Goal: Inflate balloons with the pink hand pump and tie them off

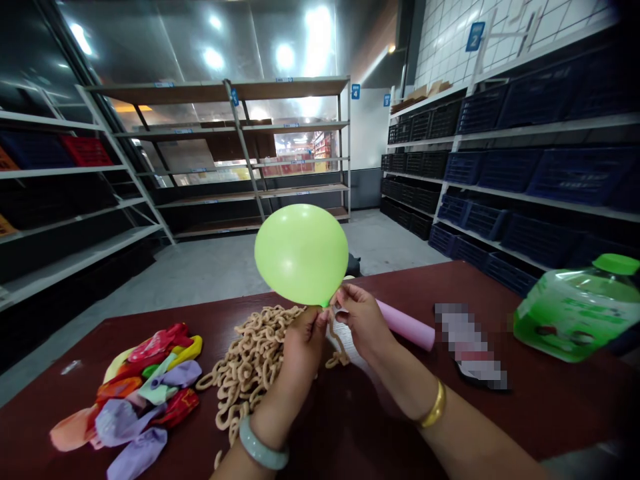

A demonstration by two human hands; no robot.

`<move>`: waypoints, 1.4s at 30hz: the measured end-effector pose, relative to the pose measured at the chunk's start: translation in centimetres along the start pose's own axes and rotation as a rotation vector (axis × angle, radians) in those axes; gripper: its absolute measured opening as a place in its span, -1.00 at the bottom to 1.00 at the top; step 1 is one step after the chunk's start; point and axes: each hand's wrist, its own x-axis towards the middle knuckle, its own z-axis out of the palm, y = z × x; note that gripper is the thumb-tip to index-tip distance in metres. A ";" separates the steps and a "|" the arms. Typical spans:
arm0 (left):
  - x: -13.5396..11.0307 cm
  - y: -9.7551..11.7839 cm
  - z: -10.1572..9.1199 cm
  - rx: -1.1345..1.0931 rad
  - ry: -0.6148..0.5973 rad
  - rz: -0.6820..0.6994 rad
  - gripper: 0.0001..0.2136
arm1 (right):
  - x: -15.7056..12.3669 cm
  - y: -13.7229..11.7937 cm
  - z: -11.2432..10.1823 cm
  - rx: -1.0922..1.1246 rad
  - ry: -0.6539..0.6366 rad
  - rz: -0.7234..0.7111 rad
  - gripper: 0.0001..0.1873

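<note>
An inflated light green balloon (301, 253) stands upright above the table, its neck pointing down between my hands. My left hand (306, 337) is closed in a pinch at the neck. Just to the right, my right hand (361, 315) pinches close to the knot area, with a tan fuzzy cord (339, 353) hanging below its fingers onto the table. Exactly which fingers grip the cord is partly hidden. Beside my left hand lies a heap of the same tan looped cord (253, 367). Further left are several limp, colourful balloons (135, 393).
On the dark red table (430, 427) lie a pink cylinder (407, 325), a blurred-out flat object (470, 347) and a jug of green liquid (575, 313). Metal shelves (295, 193) stand behind; racks of dark crates (515, 167) line the right.
</note>
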 end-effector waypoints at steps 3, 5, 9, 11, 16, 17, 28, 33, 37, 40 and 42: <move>-0.2 -0.4 0.6 -0.055 -0.041 0.001 -0.74 | 0.3 0.2 -0.3 0.077 0.033 -0.006 -0.61; -0.2 -0.6 1.0 -0.091 -0.072 -0.003 -0.74 | 0.7 0.4 -0.6 0.098 0.053 -0.012 -0.59; 0.0 -0.4 1.5 -0.135 -0.121 -0.016 -0.72 | 1.6 0.5 -1.4 0.133 0.101 -0.020 -0.59; 0.0 -0.2 1.6 -0.153 -0.108 -0.031 -0.72 | 1.9 0.4 -1.6 0.135 0.109 -0.022 -0.59; 0.1 -0.7 0.9 -0.188 0.013 -0.111 -0.71 | 1.5 0.8 -0.8 0.060 0.043 0.015 -0.60; 0.2 -0.9 0.6 -0.185 0.042 -0.130 -0.71 | 1.3 1.1 -0.6 0.023 0.024 0.040 -0.60; 0.5 -1.6 0.1 0.107 -0.042 -0.043 -0.76 | 0.7 3.1 -0.2 0.036 0.074 0.188 -0.65; 0.6 -1.0 -1.3 0.121 0.075 -0.081 -0.74 | 2.4 3.1 -0.4 0.029 0.111 0.169 -0.66; 0.6 -1.1 -1.9 0.087 0.158 -0.071 -0.73 | 5.6 3.7 0.1 -0.019 0.125 0.191 -0.73; 0.5 -1.4 -1.9 0.083 0.163 -0.049 -0.73 | 8.6 3.7 1.2 -0.069 0.104 0.236 -0.76; 0.5 -1.5 -1.9 0.060 0.168 -0.044 -0.72 | 10.6 3.6 2.1 -0.108 0.074 0.259 -0.80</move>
